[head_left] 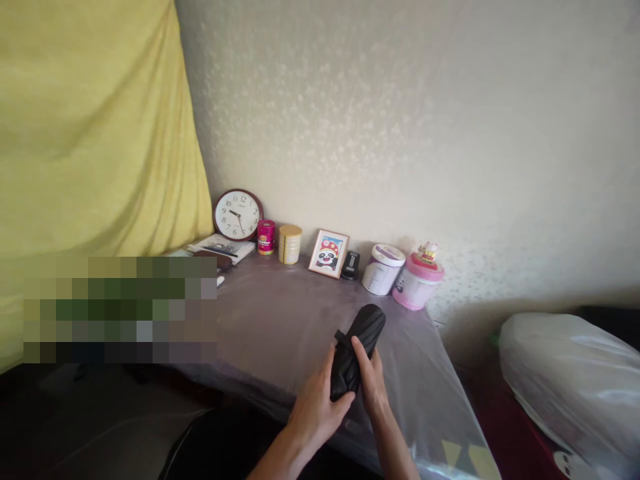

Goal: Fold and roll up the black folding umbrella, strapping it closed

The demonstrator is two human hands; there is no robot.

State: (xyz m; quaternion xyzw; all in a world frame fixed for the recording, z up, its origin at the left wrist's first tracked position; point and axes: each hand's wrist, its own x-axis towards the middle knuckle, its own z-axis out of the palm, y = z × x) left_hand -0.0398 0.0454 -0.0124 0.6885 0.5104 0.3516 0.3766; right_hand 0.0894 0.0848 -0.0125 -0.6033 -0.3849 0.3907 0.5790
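Observation:
A black folded umbrella [369, 327] is held at a slant over the near right part of the table, its far end pointing up and to the right. My left hand [320, 400] wraps its lower left side, with the thumb across the near end. Along the right side, my right hand [371, 380] grips it with the fingers closed. A short dark strap [343, 339] sticks out to the left near the middle of the umbrella. The palms and some fingertips are hidden behind it.
Along the wall stand a round clock [239, 215], a pink can [266, 237], a yellow-lidded can [290, 245], a framed panda picture [329, 254], a white tub [383, 270] and a pink-lidded tub [418, 283]. A plastic-covered bundle [575, 380] lies right of the table [280, 320].

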